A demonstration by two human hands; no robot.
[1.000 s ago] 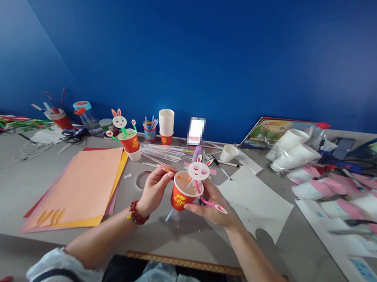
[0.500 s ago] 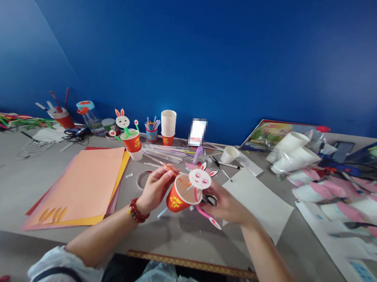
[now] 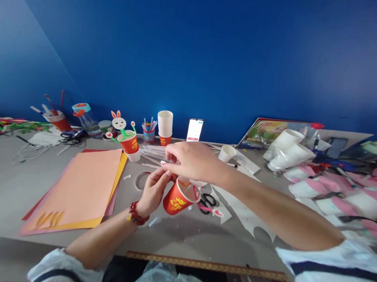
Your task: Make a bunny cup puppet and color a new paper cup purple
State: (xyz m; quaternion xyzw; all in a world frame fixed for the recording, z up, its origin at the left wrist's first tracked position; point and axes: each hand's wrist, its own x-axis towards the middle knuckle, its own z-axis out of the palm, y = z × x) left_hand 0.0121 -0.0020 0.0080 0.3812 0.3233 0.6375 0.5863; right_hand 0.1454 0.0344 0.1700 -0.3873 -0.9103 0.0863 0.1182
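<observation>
Between both hands is a tilted red paper cup (image 3: 176,199) with yellow lettering and a white rim. An orange strip, mostly hidden by the fingers, comes from it; my left hand (image 3: 154,189) pinches this strip beside the cup. My right hand (image 3: 190,160) reaches across above the cup, fingers bent down beside the left fingertips, and what it grips is hidden. A small white paper piece (image 3: 163,163) with a red mark shows at the fingertips. The bunny face is mostly covered by the right hand. A pink strip with a heart piece (image 3: 217,212) hangs out at the right.
Black scissors (image 3: 208,199) lie right of the cup, near white paper (image 3: 242,207). Coloured sheets (image 3: 88,182) and a tape roll (image 3: 140,181) are at the left. Behind stand a finished bunny cup (image 3: 129,143), stacked cups (image 3: 165,123) and a phone (image 3: 195,130). Wrapped cups (image 3: 292,152) are at the right.
My right hand has moved from the cup's right side up and left over it, to the left fingertips. The scissors are now uncovered, the bunny face mostly hidden. A white piece shows at the fingertips.
</observation>
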